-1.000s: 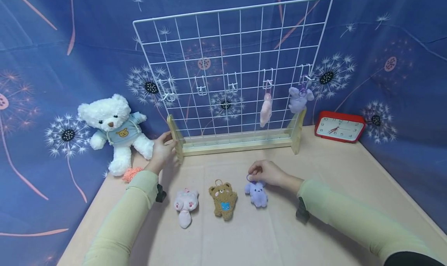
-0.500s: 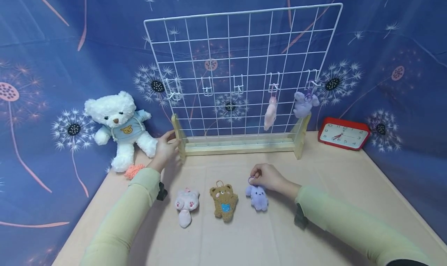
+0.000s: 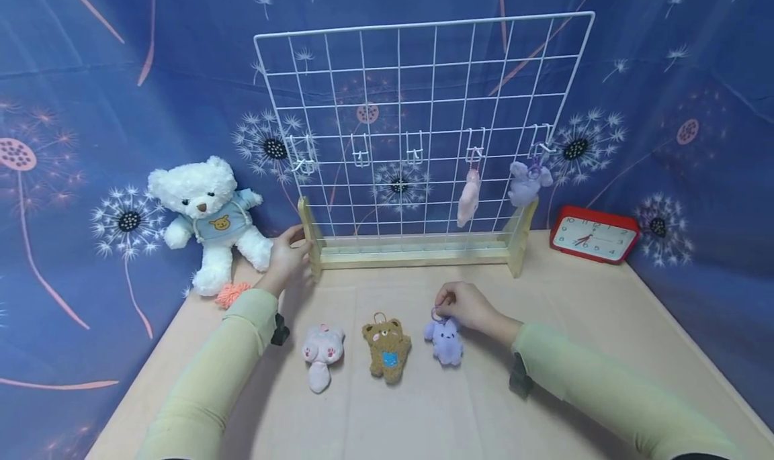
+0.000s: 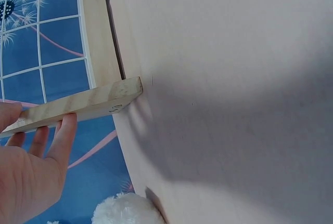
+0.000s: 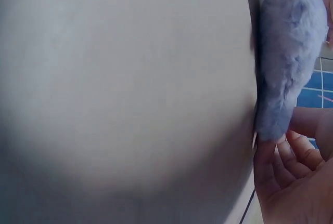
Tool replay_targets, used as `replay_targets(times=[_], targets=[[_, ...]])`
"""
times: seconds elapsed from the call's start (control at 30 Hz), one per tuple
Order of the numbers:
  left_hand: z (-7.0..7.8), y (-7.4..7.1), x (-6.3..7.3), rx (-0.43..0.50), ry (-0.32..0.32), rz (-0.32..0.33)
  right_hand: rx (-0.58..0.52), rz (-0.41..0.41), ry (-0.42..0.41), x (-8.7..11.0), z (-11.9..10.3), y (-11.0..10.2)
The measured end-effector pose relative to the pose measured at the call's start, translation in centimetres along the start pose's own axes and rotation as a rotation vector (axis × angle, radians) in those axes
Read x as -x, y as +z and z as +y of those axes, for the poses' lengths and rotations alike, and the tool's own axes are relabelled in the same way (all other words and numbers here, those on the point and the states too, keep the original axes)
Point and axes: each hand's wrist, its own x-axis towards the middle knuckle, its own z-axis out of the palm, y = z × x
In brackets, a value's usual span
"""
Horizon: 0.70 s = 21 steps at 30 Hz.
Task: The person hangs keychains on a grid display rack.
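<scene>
My left hand [image 3: 287, 258] grips the wooden end foot [image 4: 78, 102] of a white wire grid rack [image 3: 399, 101], thumb on one face and fingers on the other. At the table's middle right, my right hand [image 3: 468, 305] pinches the purple ring [image 3: 437, 314] of a small lilac plush keychain [image 3: 446, 344]. The right wrist view shows that plush [image 5: 291, 47] side-on, close to the fingertips. To its left lie a brown bear plush keychain [image 3: 387, 352] and a pale pink plush keychain [image 3: 323, 352].
A pink plush [image 3: 468, 198] and a lilac plush [image 3: 527, 183] hang from hooks on the grid. Further left are several bare hooks [image 3: 361, 158]. A white teddy bear [image 3: 208, 225] sits left beside orange yarn [image 3: 232, 295]. A red clock [image 3: 594, 234] stands right.
The head view has shifted a little, so the rack appears further right and lower. Both hands keep their holds; the lilac plush has barely moved.
</scene>
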Motion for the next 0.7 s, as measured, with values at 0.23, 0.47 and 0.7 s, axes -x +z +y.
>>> replay_targets(times=[0.23, 0.47, 0.7], targets=[[-0.1, -0.2, 0.2, -0.033, 0.010, 0.003, -0.098, 0.013, -0.024, 0.1, 0.8, -0.1], [-0.1, 0.0, 0.0, -0.026, 0.018, 0.012, -0.232, 0.037, -0.039, -0.1, 0.0, -1.2], [0.2, 0.0, 0.1, -0.008, 0.013, 0.008, -0.296, 0.036, -0.081, 0.0, -2.7, -2.7]])
